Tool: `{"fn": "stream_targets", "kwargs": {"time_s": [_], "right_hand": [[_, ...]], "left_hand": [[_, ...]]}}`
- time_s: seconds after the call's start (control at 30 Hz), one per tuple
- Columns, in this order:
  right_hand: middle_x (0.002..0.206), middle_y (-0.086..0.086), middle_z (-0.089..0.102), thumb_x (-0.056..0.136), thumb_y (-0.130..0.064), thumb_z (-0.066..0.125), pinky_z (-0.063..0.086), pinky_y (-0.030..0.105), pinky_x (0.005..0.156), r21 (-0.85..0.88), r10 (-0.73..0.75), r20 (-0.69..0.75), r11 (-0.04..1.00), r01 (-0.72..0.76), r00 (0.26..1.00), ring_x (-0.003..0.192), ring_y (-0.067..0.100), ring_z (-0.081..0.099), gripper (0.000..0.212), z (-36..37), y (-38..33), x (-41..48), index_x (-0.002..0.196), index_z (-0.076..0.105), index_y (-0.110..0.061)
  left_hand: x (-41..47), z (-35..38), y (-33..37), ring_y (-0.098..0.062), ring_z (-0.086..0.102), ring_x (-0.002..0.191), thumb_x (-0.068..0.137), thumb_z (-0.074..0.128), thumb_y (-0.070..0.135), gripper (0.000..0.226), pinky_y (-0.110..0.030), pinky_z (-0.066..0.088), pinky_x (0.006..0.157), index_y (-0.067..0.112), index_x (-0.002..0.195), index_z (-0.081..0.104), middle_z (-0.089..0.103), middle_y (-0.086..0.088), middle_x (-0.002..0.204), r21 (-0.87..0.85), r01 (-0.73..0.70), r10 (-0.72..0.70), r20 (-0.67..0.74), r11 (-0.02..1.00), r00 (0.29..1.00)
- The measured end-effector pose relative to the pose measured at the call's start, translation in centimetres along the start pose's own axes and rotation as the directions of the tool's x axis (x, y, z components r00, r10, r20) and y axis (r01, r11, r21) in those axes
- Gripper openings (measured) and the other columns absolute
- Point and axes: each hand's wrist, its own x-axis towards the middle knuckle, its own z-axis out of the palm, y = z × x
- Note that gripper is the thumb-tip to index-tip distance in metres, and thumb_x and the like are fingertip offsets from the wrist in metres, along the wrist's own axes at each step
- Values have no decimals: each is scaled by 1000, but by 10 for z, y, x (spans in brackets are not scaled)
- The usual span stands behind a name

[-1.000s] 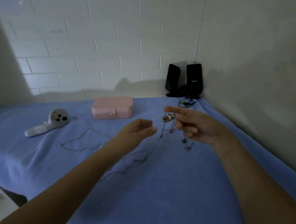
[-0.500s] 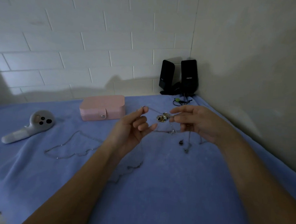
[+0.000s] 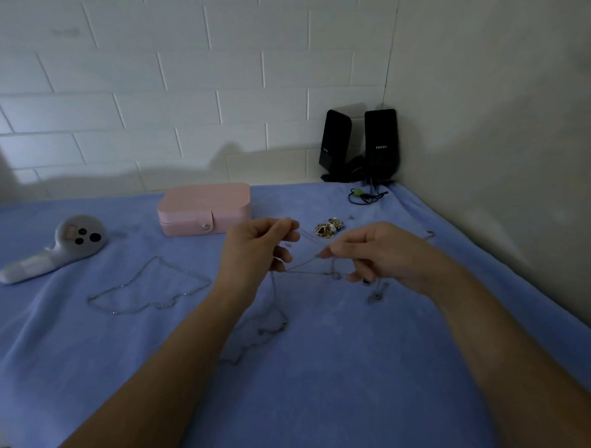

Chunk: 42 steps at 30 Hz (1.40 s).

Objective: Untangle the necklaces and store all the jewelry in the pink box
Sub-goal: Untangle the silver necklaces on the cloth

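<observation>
Centrally, left hand [image 3: 255, 252] and right hand [image 3: 381, 255] pinch necklaces [image 3: 300, 263] (wall [image 3: 497, 131] nearby).

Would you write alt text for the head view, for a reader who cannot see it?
The left hand and right hand each pinch strands of tangled necklaces, stretched between them over a blue blanket. Behind sit a closed pink box and a small pile of gold jewelry.
</observation>
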Motion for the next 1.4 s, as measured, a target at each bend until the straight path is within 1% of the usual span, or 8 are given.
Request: {"fn": "stream_targets", "kwargs": {"time_s": [0.1,0.23,0.4,0.7,0.9,1.03,1.2,1.4], "right_hand": [[68,0,72,95,-19,54,55,23,68,19,24,124,999,-26,992,50,7,59,22,0,-4,-3,113,67,-17],[97,8,74,99,-14,46,57,25,66,-10,52,288,999,-51,956,32,6,24,26,3,-4,-1,116,65,-18],[90,5,75,90,-13,61,54,19,63,-59,36,305,998,-19,952,79,4,68,19,21,-1,2,108,68,-15],[65,-4,68,89,-12,62,50,18,63,-184,-200,-447,974,129,872,53,5,60,11,27,15,21,82,70,-10],[70,-18,61,89,-21,63,38,8,60,-263,-252,-557,957,120,791,62,-8,54,12,17,16,23,81,72,-21],[86,-3,74,88,-15,62,49,16,87,73,-119,-258,987,142,959,86,6,65,14,-6,6,11,82,74,-15],[85,1,75,73,-25,67,49,13,75,-114,47,210,993,-23,977,84,9,68,16,-31,6,-8,81,76,-14],[106,-12,69,69,-40,73,49,21,90,-181,-52,80,981,66,995,100,4,63,33,-6,5,3,101,69,-34]], "left_hand": [[0,-2,3,-5,48,41,96,53,15,19,-16,40,41,14,85,69,69,6,70,-56,0,-1,-8,998,1000],[1,-6,6,-6,40,38,98,48,19,20,-16,35,39,15,88,65,67,4,60,-111,-23,23,1,994,1000],[0,-6,9,-8,28,31,101,40,20,21,-16,25,34,13,91,58,68,-4,61,-143,-58,73,104,988,992],[4,-12,8,-8,21,33,102,40,21,22,-15,21,35,13,87,53,72,-9,84,-139,18,-3,109,990,994],[4,-14,10,-7,20,34,102,38,20,23,-14,21,35,13,85,52,73,-8,87,-163,58,-42,103,985,994],[5,-17,11,-7,20,38,102,40,21,23,-16,22,35,15,85,55,74,-4,84,-207,-13,29,73,978,997],[5,-19,12,-9,22,39,101,42,22,23,-17,21,37,17,88,60,70,-2,70,-170,-96,110,77,981,991],[0,-13,12,-10,21,37,97,45,24,21,-17,22,37,14,90,61,69,-5,68,-101,-147,168,255,984,952]]}}
